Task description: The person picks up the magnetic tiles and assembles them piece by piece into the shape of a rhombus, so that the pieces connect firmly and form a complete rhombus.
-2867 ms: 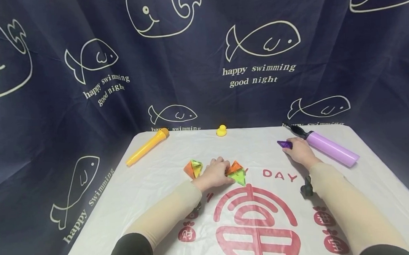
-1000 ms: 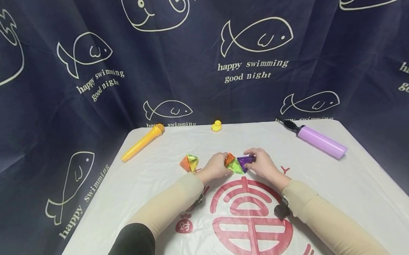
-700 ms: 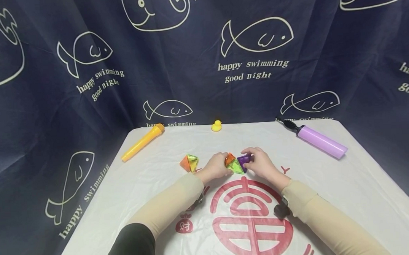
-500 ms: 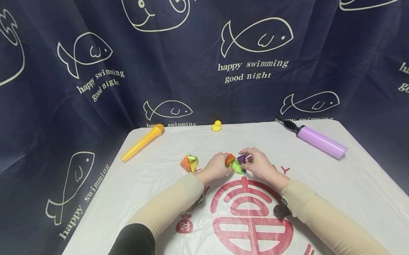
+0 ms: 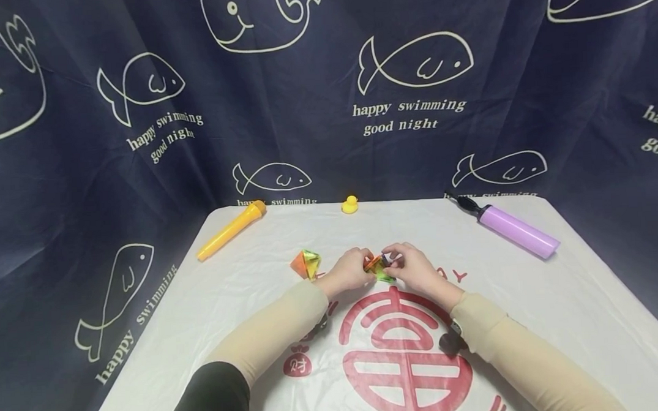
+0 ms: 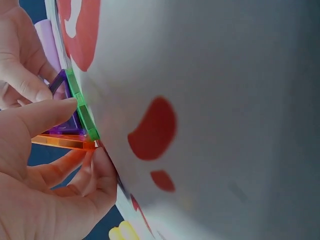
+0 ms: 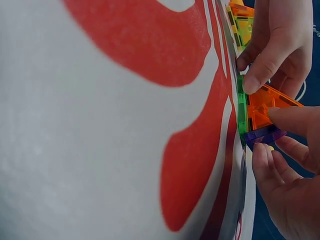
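Observation:
Mid-table, my left hand (image 5: pixel 351 270) holds an orange triangular magnetic tile (image 7: pixel 265 102) and a green one (image 6: pixel 82 107), its thumb pressing the green tile's edge. Opposite it, my right hand (image 5: pixel 414 269) pinches a purple triangular magnetic tile (image 7: pixel 265 136) between thumb and fingers. All three tiles meet along their edges: green lies flat on the table, while orange and purple stand raised and tilted from it. Left of my left hand sits a small assembled shape of orange and yellow-green tiles (image 5: pixel 306 265). In the head view, fingers hide most of the purple tile.
A yellow toy microphone (image 5: pixel 231 231) lies at the back left of the white-covered table (image 5: pixel 165 360). Along the back edge stands a yellow rubber duck (image 5: pixel 350 205). At the back right is a purple hand pump (image 5: pixel 517 229) with a black end. Dark blue curtains surround the table.
My right hand has brought the purple tile from beside the pump leftward to the other tiles and tipped it up. The orange tile has also been raised. My left hand has stayed nearly in place.

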`<action>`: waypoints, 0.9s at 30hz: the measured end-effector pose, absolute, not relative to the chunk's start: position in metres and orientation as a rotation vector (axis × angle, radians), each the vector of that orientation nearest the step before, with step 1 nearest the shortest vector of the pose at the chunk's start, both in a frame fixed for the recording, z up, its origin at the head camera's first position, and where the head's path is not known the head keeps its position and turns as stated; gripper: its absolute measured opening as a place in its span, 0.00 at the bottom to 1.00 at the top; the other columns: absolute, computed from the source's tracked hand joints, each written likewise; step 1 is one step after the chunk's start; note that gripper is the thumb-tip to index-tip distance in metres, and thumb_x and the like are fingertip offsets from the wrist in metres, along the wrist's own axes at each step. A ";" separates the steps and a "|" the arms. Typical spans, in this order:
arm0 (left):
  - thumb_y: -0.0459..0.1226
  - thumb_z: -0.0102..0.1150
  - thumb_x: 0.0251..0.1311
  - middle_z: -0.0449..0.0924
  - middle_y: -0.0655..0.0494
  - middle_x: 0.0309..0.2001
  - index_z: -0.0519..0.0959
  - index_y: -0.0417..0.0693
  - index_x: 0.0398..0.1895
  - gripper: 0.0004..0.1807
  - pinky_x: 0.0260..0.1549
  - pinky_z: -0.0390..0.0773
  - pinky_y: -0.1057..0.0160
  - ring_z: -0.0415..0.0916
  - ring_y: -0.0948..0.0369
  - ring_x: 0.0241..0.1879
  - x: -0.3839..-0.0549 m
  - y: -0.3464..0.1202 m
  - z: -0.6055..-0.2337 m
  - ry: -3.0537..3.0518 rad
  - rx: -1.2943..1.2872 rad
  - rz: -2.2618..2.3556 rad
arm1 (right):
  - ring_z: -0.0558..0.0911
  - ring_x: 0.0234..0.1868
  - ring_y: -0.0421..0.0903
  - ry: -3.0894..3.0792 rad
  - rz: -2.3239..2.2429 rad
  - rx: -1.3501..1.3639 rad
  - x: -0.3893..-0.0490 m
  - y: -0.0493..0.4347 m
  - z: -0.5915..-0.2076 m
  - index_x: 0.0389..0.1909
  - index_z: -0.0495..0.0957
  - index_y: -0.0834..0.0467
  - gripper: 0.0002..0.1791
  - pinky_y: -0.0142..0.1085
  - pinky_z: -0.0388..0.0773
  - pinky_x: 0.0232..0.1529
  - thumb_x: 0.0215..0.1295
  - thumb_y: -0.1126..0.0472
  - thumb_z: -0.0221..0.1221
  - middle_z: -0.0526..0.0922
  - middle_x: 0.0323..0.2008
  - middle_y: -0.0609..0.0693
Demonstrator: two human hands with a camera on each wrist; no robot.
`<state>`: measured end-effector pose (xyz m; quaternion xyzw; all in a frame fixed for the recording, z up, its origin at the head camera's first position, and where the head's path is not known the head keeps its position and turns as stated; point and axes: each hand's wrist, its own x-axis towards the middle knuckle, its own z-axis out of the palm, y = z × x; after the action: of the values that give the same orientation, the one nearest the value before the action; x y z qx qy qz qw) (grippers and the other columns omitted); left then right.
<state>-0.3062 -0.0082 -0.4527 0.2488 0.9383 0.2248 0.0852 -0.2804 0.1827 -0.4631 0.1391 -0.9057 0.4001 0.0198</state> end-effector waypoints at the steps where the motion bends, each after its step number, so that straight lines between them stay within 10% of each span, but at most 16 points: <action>1: 0.38 0.73 0.57 0.77 0.51 0.41 0.77 0.40 0.59 0.27 0.47 0.78 0.61 0.76 0.58 0.41 -0.305 -0.010 -0.452 2.794 0.743 0.669 | 0.84 0.43 0.55 -2.815 1.240 0.432 -0.281 0.182 -0.464 0.58 0.77 0.67 0.24 0.48 0.82 0.48 0.61 0.69 0.69 0.77 0.43 0.61; 12: 0.42 0.76 0.53 0.80 0.49 0.48 0.77 0.40 0.57 0.30 0.57 0.75 0.53 0.77 0.52 0.52 -0.278 -0.074 -0.450 2.700 0.720 0.689 | 0.80 0.51 0.58 -2.920 1.207 0.565 -0.288 0.194 -0.467 0.66 0.73 0.63 0.32 0.56 0.76 0.55 0.61 0.65 0.70 0.77 0.50 0.59; 17: 0.40 0.76 0.52 0.82 0.52 0.42 0.81 0.45 0.44 0.19 0.47 0.80 0.55 0.79 0.56 0.40 -0.264 -0.124 -0.449 2.639 0.717 0.728 | 0.78 0.54 0.60 -2.984 1.295 0.763 -0.296 0.204 -0.465 0.71 0.67 0.64 0.40 0.55 0.76 0.57 0.58 0.67 0.71 0.73 0.59 0.64; 27: 0.38 0.77 0.51 0.79 0.52 0.35 0.78 0.38 0.49 0.24 0.44 0.79 0.53 0.77 0.55 0.35 -0.283 -0.183 -0.438 2.753 0.366 0.717 | 0.76 0.36 0.50 -3.054 1.407 1.083 -0.319 0.215 -0.463 0.78 0.59 0.59 0.51 0.36 0.76 0.36 0.51 0.76 0.70 0.69 0.67 0.59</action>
<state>-0.2834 -0.1827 -0.4380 0.1265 0.9508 0.2477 0.1363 -0.3192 0.2149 -0.4629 0.3008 -0.8480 0.3907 -0.1943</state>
